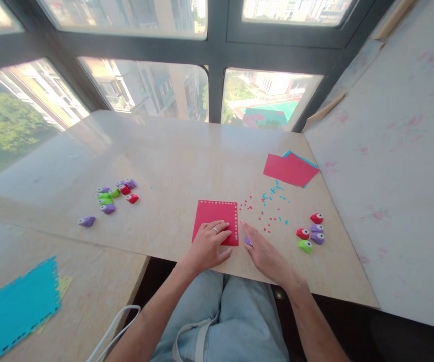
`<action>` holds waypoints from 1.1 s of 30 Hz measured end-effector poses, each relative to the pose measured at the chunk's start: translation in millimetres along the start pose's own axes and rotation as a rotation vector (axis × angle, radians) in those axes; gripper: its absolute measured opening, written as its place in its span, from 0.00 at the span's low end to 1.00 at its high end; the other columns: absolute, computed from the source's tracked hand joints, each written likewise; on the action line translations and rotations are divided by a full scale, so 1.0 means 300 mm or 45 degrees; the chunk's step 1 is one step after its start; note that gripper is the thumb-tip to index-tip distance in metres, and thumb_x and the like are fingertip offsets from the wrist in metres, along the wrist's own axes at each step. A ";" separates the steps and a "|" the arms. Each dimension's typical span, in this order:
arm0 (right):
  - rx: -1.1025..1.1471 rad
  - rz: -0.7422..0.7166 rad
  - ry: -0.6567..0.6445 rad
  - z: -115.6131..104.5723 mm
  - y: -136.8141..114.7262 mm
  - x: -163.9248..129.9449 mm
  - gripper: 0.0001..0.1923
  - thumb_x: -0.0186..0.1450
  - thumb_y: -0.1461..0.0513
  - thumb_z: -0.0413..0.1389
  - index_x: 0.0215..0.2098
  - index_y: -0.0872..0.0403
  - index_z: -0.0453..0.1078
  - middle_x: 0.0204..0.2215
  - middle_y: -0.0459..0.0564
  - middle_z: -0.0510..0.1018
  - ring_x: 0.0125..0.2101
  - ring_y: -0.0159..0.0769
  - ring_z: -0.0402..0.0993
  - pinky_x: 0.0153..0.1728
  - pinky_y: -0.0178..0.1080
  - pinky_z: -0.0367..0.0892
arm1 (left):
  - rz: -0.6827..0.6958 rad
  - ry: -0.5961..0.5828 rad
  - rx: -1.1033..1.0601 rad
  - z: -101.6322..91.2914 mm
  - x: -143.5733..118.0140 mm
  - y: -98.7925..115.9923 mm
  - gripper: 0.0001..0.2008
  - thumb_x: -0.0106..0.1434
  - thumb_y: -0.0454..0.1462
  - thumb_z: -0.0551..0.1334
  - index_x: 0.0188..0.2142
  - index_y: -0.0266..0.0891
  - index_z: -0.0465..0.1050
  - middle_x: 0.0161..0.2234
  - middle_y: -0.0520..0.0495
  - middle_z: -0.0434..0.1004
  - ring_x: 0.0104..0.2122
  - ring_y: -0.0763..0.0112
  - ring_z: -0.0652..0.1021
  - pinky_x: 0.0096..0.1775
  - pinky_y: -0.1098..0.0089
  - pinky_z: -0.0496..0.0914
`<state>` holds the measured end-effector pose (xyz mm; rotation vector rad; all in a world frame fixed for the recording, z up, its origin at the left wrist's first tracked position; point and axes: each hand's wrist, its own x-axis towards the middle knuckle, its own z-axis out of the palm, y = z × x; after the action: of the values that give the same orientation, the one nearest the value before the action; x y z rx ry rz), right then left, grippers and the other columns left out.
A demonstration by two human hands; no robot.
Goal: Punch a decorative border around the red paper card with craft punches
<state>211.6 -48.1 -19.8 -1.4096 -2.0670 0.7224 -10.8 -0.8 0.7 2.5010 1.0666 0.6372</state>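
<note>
Head view, left hand (211, 245): lies on the red sheet (212, 213), fingers a little spread.
Right hand (265, 251): fingers straight and close together, partly covering a purple punch (248, 242); I cannot tell whether it is pinched.
Red sheet: flat on the table (179, 166), small cut-outs along its far and right edges.
Good punching, in my judgement: insert the edge to equal depth, press straight, keep the gaps even, hold the paper steady with the left hand.
Right-side punches (317, 238): red, purple and green, grouped beyond the right hand.
Paper bits (286, 221): red and blue, scattered right of the sheet.
Left-side punches (107, 208): a loose cluster.
Paper pile (290, 170): red over blue, near the wall (398, 166).
Writing: no brand or label is readable.
</note>
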 end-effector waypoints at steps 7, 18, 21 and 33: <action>0.022 0.011 0.005 0.006 0.017 0.005 0.35 0.69 0.66 0.48 0.72 0.45 0.46 0.67 0.52 0.60 0.66 0.40 0.57 0.64 0.51 0.59 | 0.025 -0.126 0.155 -0.026 0.035 0.030 0.12 0.59 0.37 0.66 0.44 0.41 0.75 0.48 0.40 0.78 0.51 0.52 0.75 0.47 0.56 0.67; -0.083 -0.003 0.232 -0.029 -0.026 -0.022 0.23 0.68 0.60 0.55 0.62 0.45 0.66 0.60 0.54 0.71 0.60 0.48 0.66 0.60 0.57 0.64 | 0.027 -0.223 0.236 -0.041 0.073 0.023 0.13 0.59 0.29 0.60 0.44 0.42 0.74 0.44 0.41 0.79 0.45 0.55 0.76 0.41 0.61 0.68; -0.114 0.018 0.279 -0.030 -0.047 -0.009 0.16 0.68 0.58 0.56 0.54 0.48 0.73 0.60 0.56 0.70 0.60 0.49 0.66 0.59 0.58 0.63 | 0.023 -0.209 0.222 -0.040 0.068 0.015 0.14 0.59 0.30 0.60 0.45 0.42 0.74 0.45 0.41 0.79 0.46 0.56 0.76 0.41 0.62 0.68; -0.149 0.075 0.163 0.007 -0.060 0.009 0.15 0.64 0.63 0.59 0.50 0.50 0.76 0.61 0.60 0.69 0.60 0.53 0.65 0.59 0.59 0.63 | 0.045 -0.277 0.285 -0.056 0.060 0.050 0.13 0.59 0.40 0.66 0.43 0.39 0.73 0.45 0.38 0.78 0.49 0.51 0.76 0.43 0.58 0.70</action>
<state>197.4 -51.5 -8.7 -1.5448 -2.0037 0.5267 0.1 4.9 26.8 2.7084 1.0643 0.2569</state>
